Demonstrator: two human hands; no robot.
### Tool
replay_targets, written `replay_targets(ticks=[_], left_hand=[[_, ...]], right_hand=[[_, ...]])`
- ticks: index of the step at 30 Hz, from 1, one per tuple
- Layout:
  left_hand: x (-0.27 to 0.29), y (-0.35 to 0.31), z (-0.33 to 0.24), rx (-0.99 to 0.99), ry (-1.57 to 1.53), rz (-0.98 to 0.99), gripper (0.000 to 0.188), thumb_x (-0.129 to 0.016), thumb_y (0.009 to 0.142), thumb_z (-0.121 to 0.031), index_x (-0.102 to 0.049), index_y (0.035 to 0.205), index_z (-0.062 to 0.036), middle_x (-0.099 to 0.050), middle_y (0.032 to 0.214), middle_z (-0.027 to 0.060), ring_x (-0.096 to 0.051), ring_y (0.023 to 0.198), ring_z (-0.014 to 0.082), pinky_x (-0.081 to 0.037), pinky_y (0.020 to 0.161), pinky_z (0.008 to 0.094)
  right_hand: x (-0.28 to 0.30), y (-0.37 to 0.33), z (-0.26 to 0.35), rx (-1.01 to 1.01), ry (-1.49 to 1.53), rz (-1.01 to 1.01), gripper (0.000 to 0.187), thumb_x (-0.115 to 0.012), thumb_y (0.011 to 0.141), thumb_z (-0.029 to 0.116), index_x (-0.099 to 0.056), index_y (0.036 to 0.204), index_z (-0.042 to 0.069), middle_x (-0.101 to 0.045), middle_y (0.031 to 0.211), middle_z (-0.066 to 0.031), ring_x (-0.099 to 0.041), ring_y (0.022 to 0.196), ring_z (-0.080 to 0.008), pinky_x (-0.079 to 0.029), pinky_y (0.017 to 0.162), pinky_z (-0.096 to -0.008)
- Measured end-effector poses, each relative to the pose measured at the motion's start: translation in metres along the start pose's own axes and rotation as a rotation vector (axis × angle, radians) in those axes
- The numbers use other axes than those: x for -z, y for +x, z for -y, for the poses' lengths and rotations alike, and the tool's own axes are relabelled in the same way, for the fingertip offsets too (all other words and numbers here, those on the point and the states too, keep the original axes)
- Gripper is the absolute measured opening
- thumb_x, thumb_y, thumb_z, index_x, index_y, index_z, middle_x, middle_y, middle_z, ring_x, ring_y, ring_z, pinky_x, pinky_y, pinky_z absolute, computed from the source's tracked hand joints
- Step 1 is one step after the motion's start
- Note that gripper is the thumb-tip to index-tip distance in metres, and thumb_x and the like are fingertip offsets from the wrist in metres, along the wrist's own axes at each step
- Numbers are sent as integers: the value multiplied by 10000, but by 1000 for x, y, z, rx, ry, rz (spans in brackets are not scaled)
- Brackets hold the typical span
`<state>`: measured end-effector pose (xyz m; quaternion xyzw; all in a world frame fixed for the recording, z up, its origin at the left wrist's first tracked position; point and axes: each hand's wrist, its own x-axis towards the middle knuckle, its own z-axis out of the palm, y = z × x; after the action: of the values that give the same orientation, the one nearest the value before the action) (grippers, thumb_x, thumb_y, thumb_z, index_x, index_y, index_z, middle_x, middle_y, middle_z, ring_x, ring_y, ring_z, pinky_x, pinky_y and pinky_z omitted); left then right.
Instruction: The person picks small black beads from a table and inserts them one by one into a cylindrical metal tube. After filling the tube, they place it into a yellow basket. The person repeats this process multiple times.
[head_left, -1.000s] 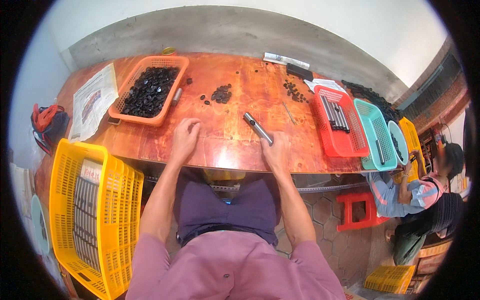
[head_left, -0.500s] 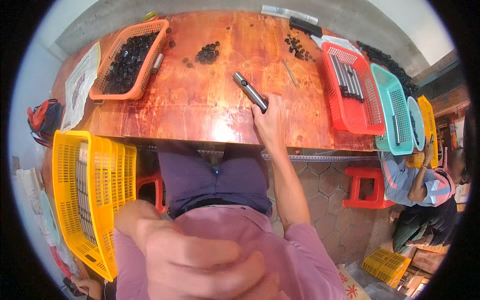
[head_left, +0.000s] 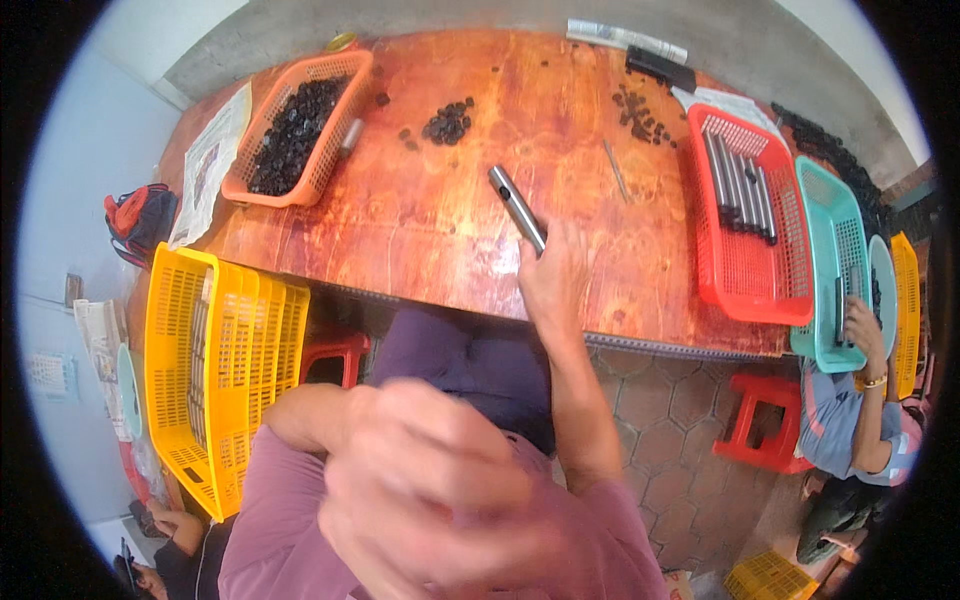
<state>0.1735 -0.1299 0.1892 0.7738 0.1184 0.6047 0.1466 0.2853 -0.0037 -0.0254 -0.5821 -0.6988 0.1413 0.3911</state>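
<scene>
A silver metal tube [head_left: 518,210] with a hole near its far end is gripped at its near end by my right hand [head_left: 556,275]. The fingers wrap round it over the front part of the wooden table [head_left: 420,230]. Whether the tube rests on the tabletop, I cannot tell. Close below the camera, my left hand [head_left: 430,485] is raised in front of my chest, large and smeared by motion. Its fingers look bent, and anything in them is hidden. Beyond the tube lies a pile of small black pieces [head_left: 448,123].
An orange basket [head_left: 232,185] of black pieces stands left. To the right are a thin rod [head_left: 615,168], a red basket [head_left: 708,270] holding several tubes and a green basket [head_left: 835,205], into which another person's hand [head_left: 866,328] reaches. Yellow crates [head_left: 262,340] stand at lower left.
The whole view has shifted, so the table appears further right. My left hand is higher in the picture. My right hand still grips the tube. The other person's hand has moved into the green basket.
</scene>
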Motion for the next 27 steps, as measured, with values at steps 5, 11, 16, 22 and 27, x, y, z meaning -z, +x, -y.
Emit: replay_targets(ticks=[5,11,16,22,27], left_hand=[[39,-80,102,561,372,49,173,-662,954,-82,-744,1100,-39,-687,818,49,-652,691,196,-483,561,320],[82,-162,201,1093,175,-263,278,-657,977,-121,-703,1221,4,-724,1055,141,-704,964,236,-554,845,342],[155,-178,259,842,761,-52,713,-709,938,-231,-408,1547,-15,-451,1530,280,-437,1438,402,-364,1186,476],[143,-131,309,905,840,299,928,-674,919,-540,-283,1633,-93,-250,1659,296,-224,1553,438,-180,1262,570],[136,-120,347,797,784,458,805,-666,904,-591,-478,1531,-123,-400,1619,169,-322,1511,410,-220,1247,588]], right_hand=[[-2,2,6,15,-36,4,354,-734,843,115,-655,1175,21,-636,1104,-191,-594,1063,-400,-453,930,-501],[3,4,13,13,-102,-3,327,-728,852,105,-660,1155,5,-619,1044,-204,-592,1011,-408,-464,892,-501],[1,5,21,24,-89,28,317,-718,862,90,-650,1158,-2,-584,983,-209,-575,945,-409,-454,830,-497],[0,6,16,50,-263,60,327,-716,865,80,-633,1165,-19,-585,990,-210,-574,950,-413,-456,837,-493],[2,8,23,70,-312,68,314,-716,858,58,-637,1153,-13,-605,1002,-200,-588,955,-398,-471,844,-471]])
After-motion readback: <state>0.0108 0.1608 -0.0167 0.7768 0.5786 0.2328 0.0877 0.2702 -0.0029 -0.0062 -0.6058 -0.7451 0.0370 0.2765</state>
